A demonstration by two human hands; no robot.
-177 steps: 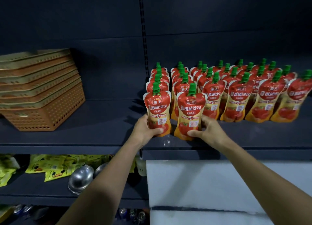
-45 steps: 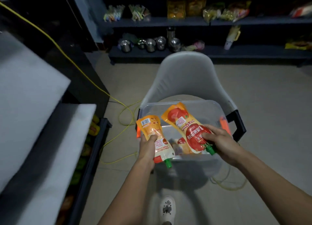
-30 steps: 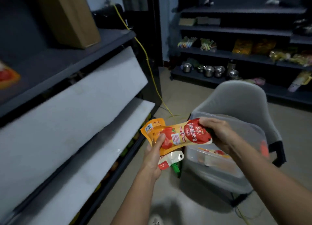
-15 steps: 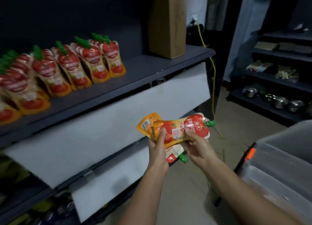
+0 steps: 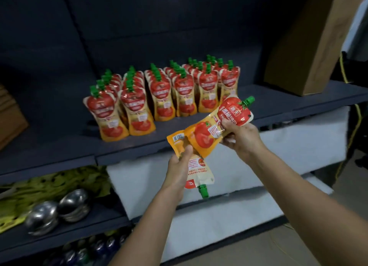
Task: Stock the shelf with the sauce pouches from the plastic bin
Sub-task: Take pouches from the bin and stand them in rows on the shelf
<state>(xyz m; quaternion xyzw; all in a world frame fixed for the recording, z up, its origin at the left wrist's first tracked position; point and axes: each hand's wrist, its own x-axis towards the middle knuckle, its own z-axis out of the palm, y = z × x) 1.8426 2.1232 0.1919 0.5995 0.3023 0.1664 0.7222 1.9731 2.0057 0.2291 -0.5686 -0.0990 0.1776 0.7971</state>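
Several red and orange sauce pouches (image 5: 163, 94) with green caps stand in rows on the dark shelf (image 5: 268, 104). In front of the shelf edge, my right hand (image 5: 242, 138) grips one pouch (image 5: 217, 126) near its top, cap pointing up and right. My left hand (image 5: 179, 166) holds a second pouch (image 5: 196, 171) upside down, back side showing, green cap pointing down. The two held pouches overlap at their bases. The plastic bin is out of view.
A brown cardboard box (image 5: 310, 40) stands on the shelf at the right. White foam panels (image 5: 298, 142) front the lower shelves. Metal bowls (image 5: 57, 210) and yellow packets (image 5: 23, 190) lie on the lower left shelf. A tan basket edge (image 5: 10, 118) shows far left.
The view has swung left from the bin to face the stocked shelf. Both hands carried the two pouches up toward the shelf edge; the right-hand pouch now tilts cap-up.
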